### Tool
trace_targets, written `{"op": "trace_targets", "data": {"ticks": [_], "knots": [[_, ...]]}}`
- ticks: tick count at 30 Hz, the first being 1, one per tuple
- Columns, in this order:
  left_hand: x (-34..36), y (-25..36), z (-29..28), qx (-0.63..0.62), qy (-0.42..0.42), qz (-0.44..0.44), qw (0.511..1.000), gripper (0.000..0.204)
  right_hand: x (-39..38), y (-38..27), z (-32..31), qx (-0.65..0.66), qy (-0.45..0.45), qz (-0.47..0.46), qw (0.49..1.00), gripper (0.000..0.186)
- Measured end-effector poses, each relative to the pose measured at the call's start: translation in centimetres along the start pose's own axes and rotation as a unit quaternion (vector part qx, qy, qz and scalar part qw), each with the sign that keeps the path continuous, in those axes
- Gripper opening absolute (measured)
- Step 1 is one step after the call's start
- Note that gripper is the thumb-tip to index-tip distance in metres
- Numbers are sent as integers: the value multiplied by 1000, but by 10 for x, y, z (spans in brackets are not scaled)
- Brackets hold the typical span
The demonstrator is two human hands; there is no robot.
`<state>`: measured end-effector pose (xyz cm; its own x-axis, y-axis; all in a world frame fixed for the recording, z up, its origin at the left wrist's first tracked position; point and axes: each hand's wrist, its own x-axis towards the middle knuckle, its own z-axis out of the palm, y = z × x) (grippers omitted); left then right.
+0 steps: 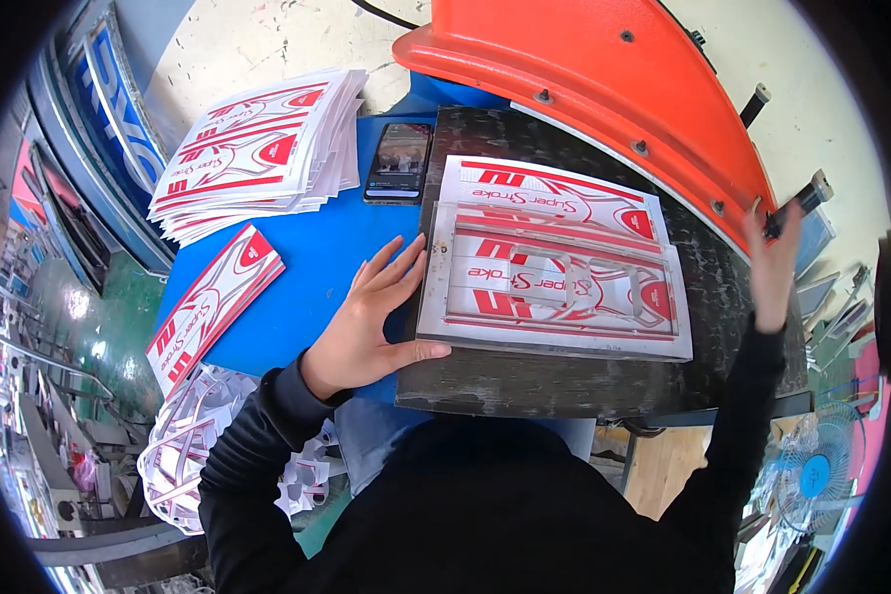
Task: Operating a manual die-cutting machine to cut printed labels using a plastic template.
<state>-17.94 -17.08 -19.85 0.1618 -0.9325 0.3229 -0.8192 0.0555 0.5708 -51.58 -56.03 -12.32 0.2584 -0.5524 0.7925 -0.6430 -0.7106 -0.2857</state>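
The left hand (366, 317), loosely spread, braces a transparent cutting die (562, 282) over a printed sheet (554, 188) on a black cutting board (525, 391). The right hand (774, 259) blurs at the handle (817, 190) of the red press arm (604, 69), grip unclear. Seemingly positioning; pressing next calls for withdrawing the left. Beyond: stacked prints (257, 148).

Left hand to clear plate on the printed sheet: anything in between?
Nothing visible. The left hand is right at the left edge of the clear plate, thumb at its near-left corner. The printed sheet lies under the plate, not in between.
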Motion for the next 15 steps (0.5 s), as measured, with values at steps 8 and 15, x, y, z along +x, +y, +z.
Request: {"op": "trace_targets", "data": {"ticks": [8,15], "knots": [[6,3,-2,-120,39,45,991,98,-94,-140,-26,177,-385,-235,875,62],[7,8,-6,-82,66,57,993,94,-102,-141,-12,160,-290,-267,905,58]]}}
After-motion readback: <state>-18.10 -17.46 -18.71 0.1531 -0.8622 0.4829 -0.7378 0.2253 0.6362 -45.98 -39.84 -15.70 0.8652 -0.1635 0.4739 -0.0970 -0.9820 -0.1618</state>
